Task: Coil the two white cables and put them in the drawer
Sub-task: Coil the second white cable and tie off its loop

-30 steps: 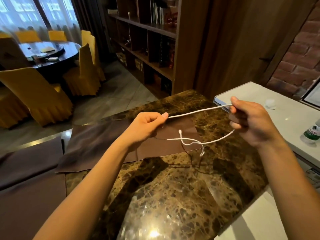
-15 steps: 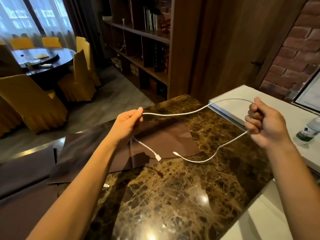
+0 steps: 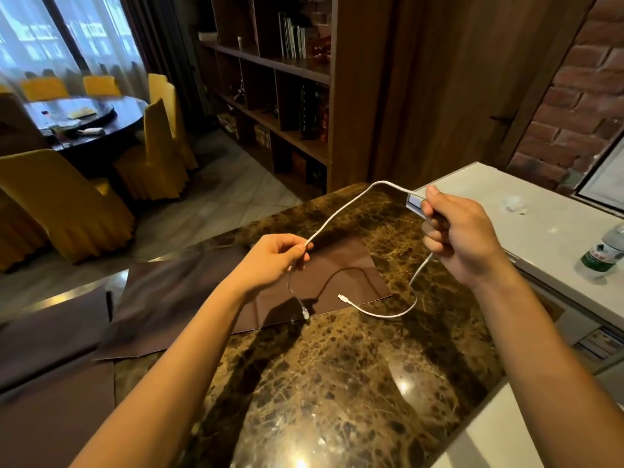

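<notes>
Head view. The white cable [image 3: 383, 181] is held above the marble bench [image 3: 337, 383], spanning both hands. The left hand [image 3: 270, 261] pinches it between thumb and fingertips [image 3: 301, 255], and a short tail hangs down to a connector just above the brown mat [image 3: 351, 265]. The right hand [image 3: 462, 238] holds the cable inside its curled fingers [image 3: 435, 228]. The span between the hands rises in a slack arch, probably to size one turn of the coil. Below the right hand the rest droops, curves and ends in a second connector near the mat edge. The cable looks thin, limp and kink-free. No second cable or drawer can be identified.
</notes>
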The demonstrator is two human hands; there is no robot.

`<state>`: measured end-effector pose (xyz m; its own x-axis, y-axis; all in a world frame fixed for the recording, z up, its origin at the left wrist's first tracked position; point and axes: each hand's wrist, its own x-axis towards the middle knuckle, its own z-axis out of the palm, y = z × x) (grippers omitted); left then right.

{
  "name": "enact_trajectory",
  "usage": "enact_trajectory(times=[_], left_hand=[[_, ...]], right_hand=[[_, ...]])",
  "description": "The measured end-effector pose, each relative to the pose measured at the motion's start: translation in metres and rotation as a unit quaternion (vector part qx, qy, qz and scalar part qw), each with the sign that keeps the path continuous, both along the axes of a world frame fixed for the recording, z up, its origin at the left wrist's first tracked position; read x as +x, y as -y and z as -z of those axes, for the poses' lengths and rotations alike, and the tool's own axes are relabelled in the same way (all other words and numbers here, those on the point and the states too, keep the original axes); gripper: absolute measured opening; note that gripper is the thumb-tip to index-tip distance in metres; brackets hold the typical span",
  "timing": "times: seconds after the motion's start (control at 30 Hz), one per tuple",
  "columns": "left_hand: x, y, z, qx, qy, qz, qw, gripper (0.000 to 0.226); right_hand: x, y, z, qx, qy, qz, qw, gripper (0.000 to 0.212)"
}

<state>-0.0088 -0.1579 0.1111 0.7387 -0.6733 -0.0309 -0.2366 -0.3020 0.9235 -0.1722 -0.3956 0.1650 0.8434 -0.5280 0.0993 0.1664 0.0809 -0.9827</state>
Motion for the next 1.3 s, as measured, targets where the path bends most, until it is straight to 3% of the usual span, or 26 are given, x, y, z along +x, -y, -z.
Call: enact_trajectory(times=[0.13,0.2,0.27,0.33,0.43,0.53,0.73,0.87,0.97,1.1,1.23,1.3], left_hand=[[-0.003,-0.005,-0.002,-0.037,-0.059,-0.023,0.997,0.025],[-0.007,-0.005,-0.006,-0.042,-0.049,-0.029,0.997,0.026],[-0.014,-0.003,-0.012,-0.038,-0.015,-0.018,0.999,0.025],[-0.021,0.003,-0.019,-0.046,0.012,-0.007,0.999,0.024],[-0.030,0.011,-0.029,-0.055,0.048,0.006,0.997,0.021],[-0.032,0.012,-0.033,-0.055,0.082,0.023,0.995,0.022],[-0.027,-0.005,-0.017,0.009,0.159,-0.016,0.987,0.017],[-0.040,-0.007,-0.006,-0.008,0.285,-0.207,0.936,0.011],[-0.058,-0.006,0.004,-0.060,0.226,-0.250,0.940,0.015],[-0.059,0.001,0.017,-0.005,0.086,-0.177,0.980,0.029],[-0.050,0.003,0.015,-0.022,0.093,-0.158,0.983,0.025],[-0.047,0.001,0.005,-0.014,0.117,-0.136,0.984,0.024]], right_hand=[[0.001,-0.007,0.001,-0.074,-0.016,-0.008,0.997,0.039],[0.003,-0.010,0.003,-0.202,-0.055,0.040,0.977,0.035],[0.008,-0.011,0.012,-0.377,-0.108,0.143,0.909,0.020],[0.014,-0.024,0.019,-0.505,-0.116,0.188,0.835,0.027],[0.024,-0.055,0.030,-0.584,-0.073,0.091,0.803,0.042],[0.030,-0.081,0.038,-0.663,-0.072,0.056,0.743,0.042],[0.037,-0.089,0.045,-0.658,-0.058,0.093,0.745,0.018],[0.040,-0.101,0.059,-0.643,-0.076,0.117,0.753,0.015],[0.041,-0.107,0.067,-0.611,-0.072,0.158,0.772,0.012],[0.041,-0.120,0.074,-0.590,-0.053,0.127,0.795,0.009],[0.040,-0.121,0.081,-0.567,-0.070,0.030,0.820,0.021],[0.036,-0.118,0.076,-0.552,-0.018,0.060,0.832,0.022]])
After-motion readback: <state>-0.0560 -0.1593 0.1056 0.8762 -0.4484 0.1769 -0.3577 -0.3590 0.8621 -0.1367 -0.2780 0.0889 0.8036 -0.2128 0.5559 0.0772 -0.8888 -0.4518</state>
